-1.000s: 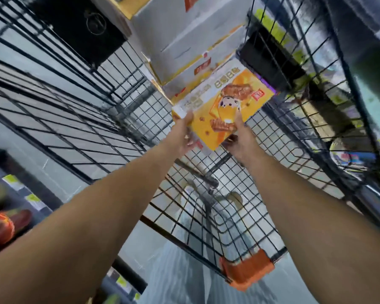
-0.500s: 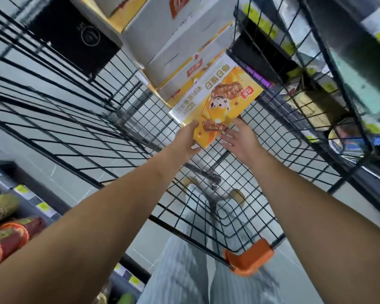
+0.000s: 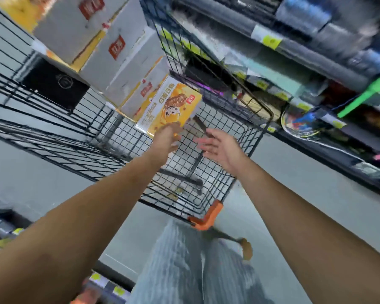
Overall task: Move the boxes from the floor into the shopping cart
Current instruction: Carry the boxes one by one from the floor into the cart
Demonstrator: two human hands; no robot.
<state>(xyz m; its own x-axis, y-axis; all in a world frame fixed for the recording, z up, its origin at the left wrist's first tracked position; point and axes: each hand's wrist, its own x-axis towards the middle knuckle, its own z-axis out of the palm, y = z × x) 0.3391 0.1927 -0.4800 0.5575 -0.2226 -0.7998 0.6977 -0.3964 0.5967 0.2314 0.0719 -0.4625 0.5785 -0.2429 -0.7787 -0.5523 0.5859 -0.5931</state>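
A yellow snack box lies in the black wire shopping cart, leaning against a stack of white and yellow boxes at the cart's far end. My left hand is at the yellow box's near edge, with its fingers curled on that edge. Just to the right, my right hand hovers over the cart's mesh floor, fingers spread, holding nothing and apart from the box.
A black box stands in the cart's far left corner. The cart's near rim has an orange corner piece. Store shelves full of goods run along the right. My striped trousers are below the cart.
The yellow box has moved further into the cart, against the stack. My right hand has let go of it and opened; my left hand stays on its edge.
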